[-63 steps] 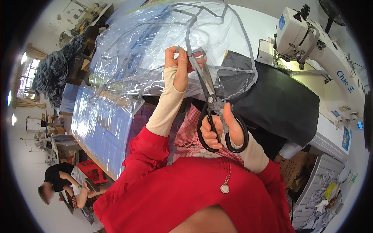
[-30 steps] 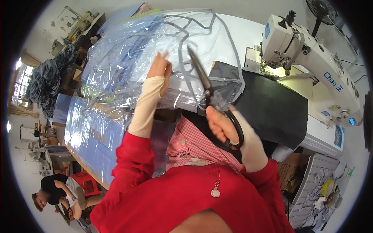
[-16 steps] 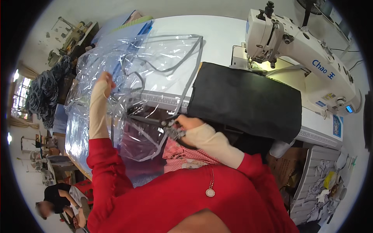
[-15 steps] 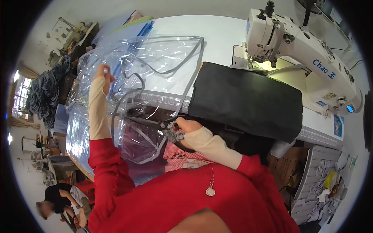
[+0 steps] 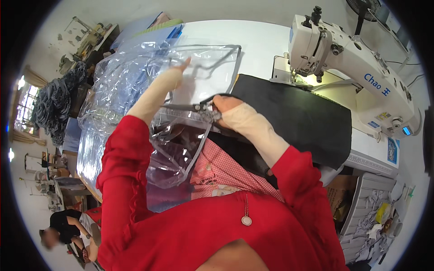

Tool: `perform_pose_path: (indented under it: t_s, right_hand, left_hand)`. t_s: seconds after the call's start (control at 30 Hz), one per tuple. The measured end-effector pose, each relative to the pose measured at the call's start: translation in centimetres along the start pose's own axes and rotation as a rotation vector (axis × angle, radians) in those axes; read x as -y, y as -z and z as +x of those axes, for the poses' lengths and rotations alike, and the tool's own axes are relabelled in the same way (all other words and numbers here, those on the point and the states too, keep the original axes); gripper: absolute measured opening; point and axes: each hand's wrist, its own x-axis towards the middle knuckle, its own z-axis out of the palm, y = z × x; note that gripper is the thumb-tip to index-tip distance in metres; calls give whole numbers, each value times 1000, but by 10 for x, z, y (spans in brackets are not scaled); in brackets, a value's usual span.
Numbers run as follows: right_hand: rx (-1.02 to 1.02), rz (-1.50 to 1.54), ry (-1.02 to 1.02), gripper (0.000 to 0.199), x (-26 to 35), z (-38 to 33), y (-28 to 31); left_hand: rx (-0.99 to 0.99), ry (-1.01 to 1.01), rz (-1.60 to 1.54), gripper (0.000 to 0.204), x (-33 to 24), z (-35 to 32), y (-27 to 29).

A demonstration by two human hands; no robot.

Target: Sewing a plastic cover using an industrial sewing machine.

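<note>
Cutting was in hand in the head view: the scissors (image 5: 192, 107) were gripped by the right hand (image 5: 228, 110), fingers closed round the handles, blades laid over the clear plastic sheet (image 5: 135, 81) on the white table (image 5: 262, 43). The sheet was pressed flat by the left hand (image 5: 174, 74). It was judged best kept taut, with the black cloth (image 5: 298, 117) beside the sewing machine (image 5: 348, 67) kept clear of the blades.

The white table (image 5: 266, 43) carries a sewing machine (image 5: 348, 67). Black cloth (image 5: 298, 117) and clear plastic sheets (image 5: 122, 86) lie on it.
</note>
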Motion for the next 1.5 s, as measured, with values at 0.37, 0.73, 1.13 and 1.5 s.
perform_pose_path:
  t_s: [0.37,0.73,1.13,1.5]
  right_hand:
    - [95,201,-161,23,41,-77,-22]
    - [-106,1695,-619,49,49,-144,18]
    - [19,2123,-676,75,33,-114,20]
    - [-26,2066,-737,80,22,-99,23]
  left_hand:
    - [-184,-458,-1262,40,-108,91,36]
    - [-35,-549,-1313,31,-143,48,20]
    - [-440,-773,-646,11,-153,34,20]
    - [-605,-866,-720,13,-162,4,36]
